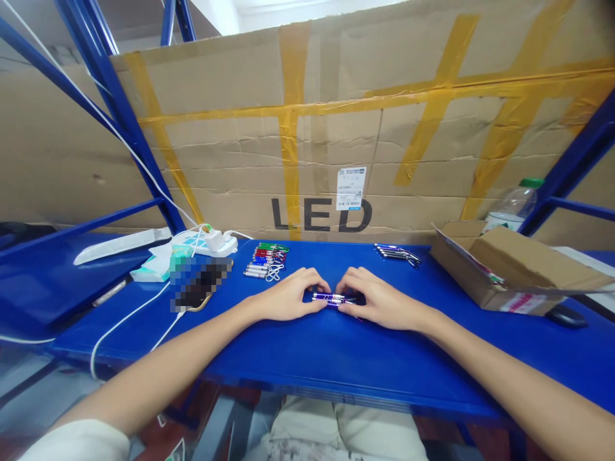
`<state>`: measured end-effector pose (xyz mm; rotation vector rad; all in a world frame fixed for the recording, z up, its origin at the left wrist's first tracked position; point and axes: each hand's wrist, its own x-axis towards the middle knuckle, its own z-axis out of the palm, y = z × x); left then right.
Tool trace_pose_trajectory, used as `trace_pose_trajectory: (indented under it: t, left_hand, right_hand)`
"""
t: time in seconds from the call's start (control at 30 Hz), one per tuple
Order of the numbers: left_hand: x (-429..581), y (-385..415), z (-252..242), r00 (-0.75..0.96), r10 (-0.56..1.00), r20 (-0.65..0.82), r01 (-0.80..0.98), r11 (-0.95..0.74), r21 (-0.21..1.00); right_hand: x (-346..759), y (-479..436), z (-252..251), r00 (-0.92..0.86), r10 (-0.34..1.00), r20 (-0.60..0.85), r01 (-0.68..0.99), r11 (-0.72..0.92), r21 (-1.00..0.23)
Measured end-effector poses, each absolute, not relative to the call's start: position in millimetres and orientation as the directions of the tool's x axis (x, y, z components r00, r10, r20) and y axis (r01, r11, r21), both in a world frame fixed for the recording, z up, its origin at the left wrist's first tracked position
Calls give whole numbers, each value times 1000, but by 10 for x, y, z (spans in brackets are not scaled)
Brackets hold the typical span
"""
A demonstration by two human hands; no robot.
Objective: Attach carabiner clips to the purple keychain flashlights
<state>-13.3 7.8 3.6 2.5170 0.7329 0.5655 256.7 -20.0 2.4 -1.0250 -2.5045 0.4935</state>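
Several small purple metallic pens lie side by side at the middle of the blue table. My left hand has its thumb and fingers closed round their left end. Their right end is between the thumb and curled fingers of my right hand, which hides part of them. Behind my left hand is a row of small green, red, blue and silver pens with cord loops. Behind my right hand, a group of dark pens lies near the cardboard.
An open cardboard box stands at the right, with a bottle behind it and a dark object beside it. At the left are a phone, a power strip, white cables and a packet. Taped cardboard rises behind the table.
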Motion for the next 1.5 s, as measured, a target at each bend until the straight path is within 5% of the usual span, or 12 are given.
trace_pose_trajectory:
  t: [0.37,0.5,0.63,0.9,1.5]
  left_hand:
    - [-135,54,55,777,579,248,415,-767,490]
    - [-137,79,30,784,576,231,435,-776,457]
    - [-152,101,10,787,578,218,436,-769,467]
    - [-146,62,48,792,571,214,426,-769,476]
    - [-139,61,42,795,567,218,431,-779,455]
  right_hand:
    - [2605,-141,2,-603,742,293,582,660,-475]
    - [2788,54,-34,-471,793,387,707,602,-372]
    - [3143,308,-61,-172,886,430,912,308,-271]
    - [3490,505,-242,112,922,371,971,-22,-240]
    - [3208,459,-281,-203,901,383,874,344,-344]
